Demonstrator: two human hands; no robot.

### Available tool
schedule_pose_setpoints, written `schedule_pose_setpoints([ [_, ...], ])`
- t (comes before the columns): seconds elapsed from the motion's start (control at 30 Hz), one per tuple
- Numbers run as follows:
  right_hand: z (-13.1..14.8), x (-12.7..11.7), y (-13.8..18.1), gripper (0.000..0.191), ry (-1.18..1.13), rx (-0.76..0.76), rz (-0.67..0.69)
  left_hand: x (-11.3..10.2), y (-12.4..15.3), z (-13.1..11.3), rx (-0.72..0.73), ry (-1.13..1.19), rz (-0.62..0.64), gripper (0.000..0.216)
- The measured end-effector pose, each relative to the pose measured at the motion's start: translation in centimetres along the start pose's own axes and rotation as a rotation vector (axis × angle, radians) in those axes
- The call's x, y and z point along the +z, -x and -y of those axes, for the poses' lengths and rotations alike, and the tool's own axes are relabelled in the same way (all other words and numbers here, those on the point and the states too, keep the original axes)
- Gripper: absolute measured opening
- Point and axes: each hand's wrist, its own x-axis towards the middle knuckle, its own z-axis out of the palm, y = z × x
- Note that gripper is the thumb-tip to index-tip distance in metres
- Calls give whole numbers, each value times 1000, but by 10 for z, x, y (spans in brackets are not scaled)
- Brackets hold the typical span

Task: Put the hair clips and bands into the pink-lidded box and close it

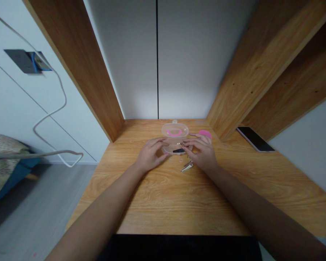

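Observation:
An oval clear plastic case [167, 148] lies open on the table, its lid [175, 125] tilted back and marked with a pink curved print. My left hand [150, 155] grips the case's left end between thumb and fingers. My right hand [204, 154] is over the case's right side, thumb and fingertips pinched around a small shiny piece [181, 144] too tiny to name. A dark slim object [178, 150] lies in the case's base. Just in front of the case are silver metal pieces [187, 166] resembling nail clippers. Part of a pink round object [205, 134] shows behind my right hand.
The wooden table [163, 203] is bounded by wooden side panels and a pale back wall. On the right a phone [255, 139] lies flat. At the left, a white cable [63, 90] hangs from a wall socket [29, 61], near a patterned cloth [4, 159].

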Motion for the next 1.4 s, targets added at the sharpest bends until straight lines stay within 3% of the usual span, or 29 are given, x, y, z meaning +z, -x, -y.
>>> schedule_pose_setpoints([
  [0.47,-1,-6,0,16,-31,28,37,-1,0,3,-41,-53,1,26],
  [0.63,0,-9,0,31,-157,59,66,0,1,6,-105,-83,-4,25],
  [0.97,-13,1,17,60,-461,501,178,1,1,10,-182,-98,5,25],
  [1.23,-18,0,13,65,-303,508,334,0,0,9,-199,-100,8,23],
  [1.4,-17,3,14,62,-341,511,379,0,1,9,-201,-96,13,23],
])
